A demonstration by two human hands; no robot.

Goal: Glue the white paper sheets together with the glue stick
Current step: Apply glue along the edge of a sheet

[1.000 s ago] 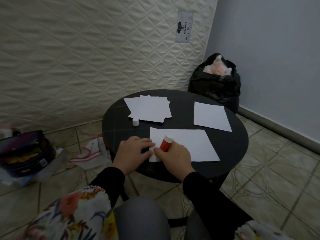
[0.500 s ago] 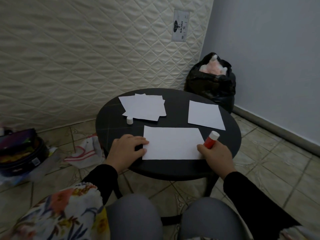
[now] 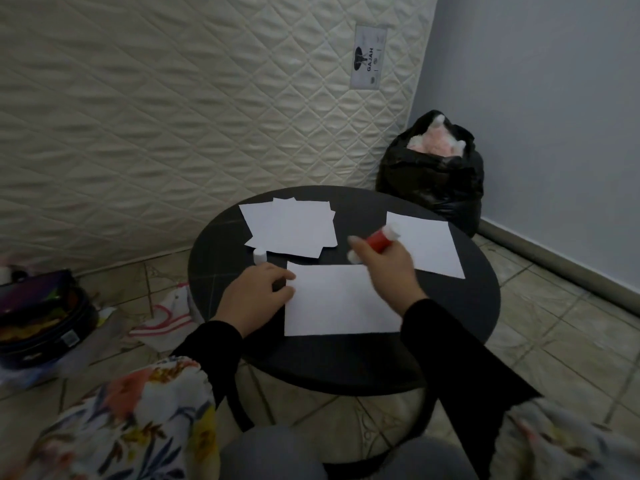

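Note:
A white paper sheet (image 3: 337, 301) lies at the near side of the round black table (image 3: 450, 334). My left hand (image 3: 258, 294) presses on its left edge, fingers curled. My right hand (image 3: 384, 263) is raised over the sheet's far edge, shut on the red glue stick (image 3: 381, 240), whose white tip points toward the far right; the hand is blurred. A single white sheet (image 3: 427, 242) lies at the far right. A loose pile of white sheets (image 3: 292, 226) lies at the far left, with the white glue cap (image 3: 259, 255) standing beside it.
A quilted mattress (image 3: 173, 116) leans against the wall behind the table. A full black bag (image 3: 433, 178) stands in the corner. On the tiled floor at left are a dark open case (image 3: 38, 320) and a white-and-pink cloth (image 3: 166, 317).
My right hand with the glue stick swept from the sheet's near left corner to its near right corner, then lifted toward the sheet's far edge. My left hand stayed on the left edge.

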